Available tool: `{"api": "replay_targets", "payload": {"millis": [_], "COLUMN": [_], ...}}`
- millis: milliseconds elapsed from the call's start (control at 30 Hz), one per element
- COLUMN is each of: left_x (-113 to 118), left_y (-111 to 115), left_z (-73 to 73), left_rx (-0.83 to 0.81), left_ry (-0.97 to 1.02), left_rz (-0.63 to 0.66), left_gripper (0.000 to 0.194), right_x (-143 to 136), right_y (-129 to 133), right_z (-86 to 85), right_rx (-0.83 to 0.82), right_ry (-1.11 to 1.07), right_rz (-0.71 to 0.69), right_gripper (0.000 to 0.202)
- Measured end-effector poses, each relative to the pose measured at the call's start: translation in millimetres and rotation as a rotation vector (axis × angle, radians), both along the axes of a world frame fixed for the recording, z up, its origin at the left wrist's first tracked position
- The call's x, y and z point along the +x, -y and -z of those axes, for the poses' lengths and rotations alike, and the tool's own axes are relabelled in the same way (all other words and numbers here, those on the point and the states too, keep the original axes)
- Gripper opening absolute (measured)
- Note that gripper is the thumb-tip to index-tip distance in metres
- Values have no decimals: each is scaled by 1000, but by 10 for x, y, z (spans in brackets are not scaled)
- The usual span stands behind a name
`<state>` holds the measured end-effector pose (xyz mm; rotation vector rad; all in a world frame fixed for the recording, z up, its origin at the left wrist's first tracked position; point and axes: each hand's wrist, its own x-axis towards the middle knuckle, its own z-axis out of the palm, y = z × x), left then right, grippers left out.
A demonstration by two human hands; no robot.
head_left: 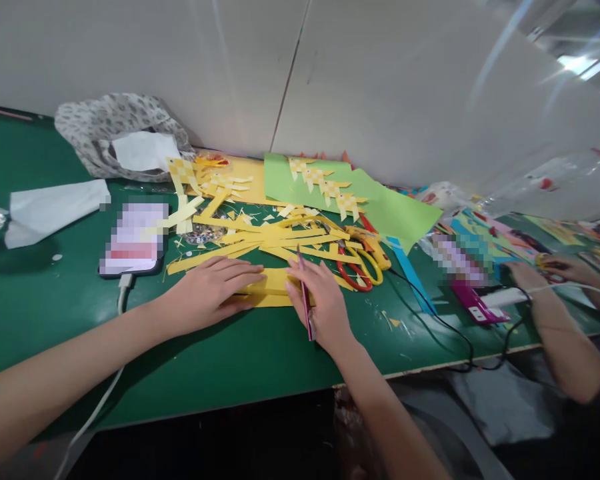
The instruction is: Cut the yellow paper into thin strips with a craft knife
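The left hand [220, 290] rests, fingers outstretched, on yellow paper strips [271, 283], while the right hand's [324, 300] fingers hold a purple pen [307, 305] (a cabled smartphone [136, 233] lies left).

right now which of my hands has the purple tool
Your right hand: the purple tool slants from its grip; your left hand rests on yellow paper.

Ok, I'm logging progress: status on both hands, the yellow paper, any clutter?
Left hand on yellow paper. Right hand at paper, holding slim pink tool. Loose yellow strips just beyond; red scissor handle to the right.
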<state>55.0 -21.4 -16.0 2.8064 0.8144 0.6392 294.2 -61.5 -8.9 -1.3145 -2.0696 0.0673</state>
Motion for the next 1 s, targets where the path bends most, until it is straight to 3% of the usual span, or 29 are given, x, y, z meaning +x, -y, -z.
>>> {"api": "replay_targets", "payload": {"millis": [133,233,333,500,767,1000], "left_x": [-18,-27,-25,-18,-22,-22], "left_y": [25,51,72,92,81,70], "left_z": [-4,-12,-22,-37,-35,-51], "left_rx": [-9,1,39,105,84,74], "left_ry": [-39,-70,-78,-96,-109,-88], "left_rz": [-48,-66,-72,-60,-48,-42], "left_gripper": [46,48,46,44,42,46], "right_x": [74,123,127,77,110,230], "right_y": [-26,-33,-23,8,10,-191], "right_z": [-4,-31,-65,-98,-136,-91], "right_rx": [34,-55,-157,-133,-177,-303], "right_ry": [-86,-112,-97,-47,-381,-641], "right_rz": [249,402,435,465,330,91], "right_gripper": [25,29,30,31,21,34]}}
